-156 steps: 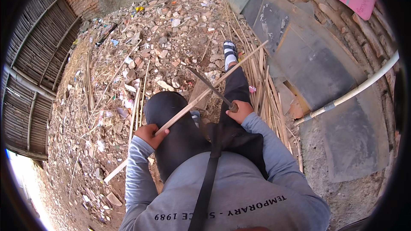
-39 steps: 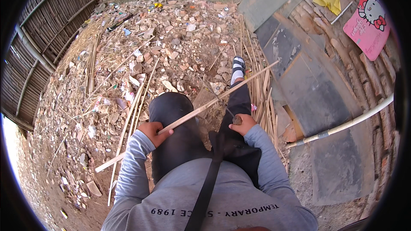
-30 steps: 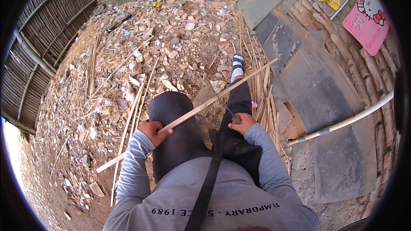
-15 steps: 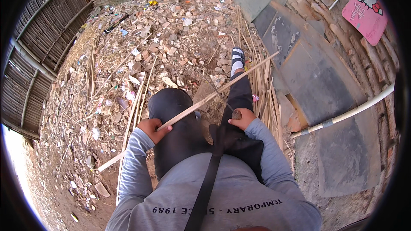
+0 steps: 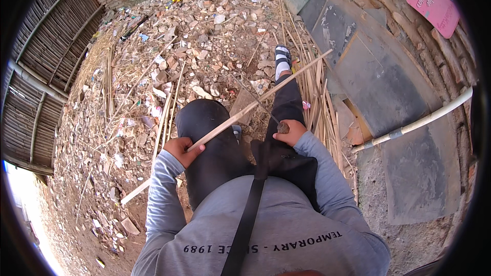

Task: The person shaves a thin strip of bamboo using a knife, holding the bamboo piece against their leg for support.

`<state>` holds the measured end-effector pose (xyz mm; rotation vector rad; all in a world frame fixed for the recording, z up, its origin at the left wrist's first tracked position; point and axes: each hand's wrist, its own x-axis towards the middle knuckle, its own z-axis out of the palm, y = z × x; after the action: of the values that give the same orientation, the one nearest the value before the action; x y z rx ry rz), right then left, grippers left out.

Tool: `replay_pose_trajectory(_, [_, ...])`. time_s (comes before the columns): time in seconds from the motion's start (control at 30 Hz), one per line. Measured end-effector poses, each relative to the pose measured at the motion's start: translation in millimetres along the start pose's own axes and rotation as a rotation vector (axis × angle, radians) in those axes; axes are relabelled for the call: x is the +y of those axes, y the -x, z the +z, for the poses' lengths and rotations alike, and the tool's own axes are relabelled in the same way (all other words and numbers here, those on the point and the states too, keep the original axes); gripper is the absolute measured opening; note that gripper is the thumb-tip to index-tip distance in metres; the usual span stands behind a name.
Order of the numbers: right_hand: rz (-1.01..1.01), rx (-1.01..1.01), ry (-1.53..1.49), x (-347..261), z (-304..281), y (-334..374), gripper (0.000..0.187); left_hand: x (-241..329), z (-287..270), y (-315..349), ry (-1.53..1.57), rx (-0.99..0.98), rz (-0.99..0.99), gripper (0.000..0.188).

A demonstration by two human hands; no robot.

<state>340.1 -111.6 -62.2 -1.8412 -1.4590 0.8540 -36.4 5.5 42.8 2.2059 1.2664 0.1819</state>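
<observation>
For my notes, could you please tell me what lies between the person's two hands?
In the head view, black trousers and a black strap lie between the left hand and right hand; the stick slants over the trousers.

We are wearing a grey long-sleeved shirt [image 5: 302, 214], a line of dark block capitals [image 5: 302, 244] running across its chest. Its sleeves [image 5: 166, 194] are looking paler and bluish and are creasing into folds, ending at the wrists and leaving our left hand [image 5: 184, 152] and right hand [image 5: 291, 133] bare. A flat black strap [image 5: 248, 225] is crossing the shirt front. We are also wearing plain black trousers [image 5: 209, 174] and, on the right foot, a dark-strapped sandal [image 5: 281, 50] over a white sock [image 5: 282, 66].
</observation>
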Motion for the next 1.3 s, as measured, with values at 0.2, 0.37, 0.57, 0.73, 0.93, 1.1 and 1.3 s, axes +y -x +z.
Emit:
replay_pose_trajectory(0.2, [0.036, -0.023, -0.025, -1, -1, 1, 0.043, 0, 0, 0, 0.011, 0.007, 0.013, 0.052])
replay_pose_trajectory(0.37, [0.082, -0.084, -0.021, -5, -4, 0, 0.058, 4, -1, 1, -0.002, -0.008, -0.016, 0.049])
replay_pose_trajectory(0.57, [0.025, -0.031, 0.039, 5, 1, -1, 0.056, 4, 0, 1, 0.017, -0.003, -0.019, 0.047])
replay_pose_trajectory(0.73, [-0.005, -0.009, -0.002, 1, 1, 1, 0.04, 0, 2, 0, -0.002, 0.003, 0.0, 0.049])
replay_pose_trajectory(0.93, [0.036, -0.049, -0.017, 4, 1, 1, 0.054, 2, 2, 0, -0.026, 0.002, -0.003, 0.054])
replay_pose_trajectory(1.1, [0.036, -0.05, -0.016, 0, 0, 4, 0.055, -1, 4, 0, -0.022, 0.005, -0.001, 0.054])
replay_pose_trajectory(1.3, [-0.005, 0.024, 0.017, 7, 5, 6, 0.054, 2, 5, -1, -0.022, 0.017, 0.012, 0.052])
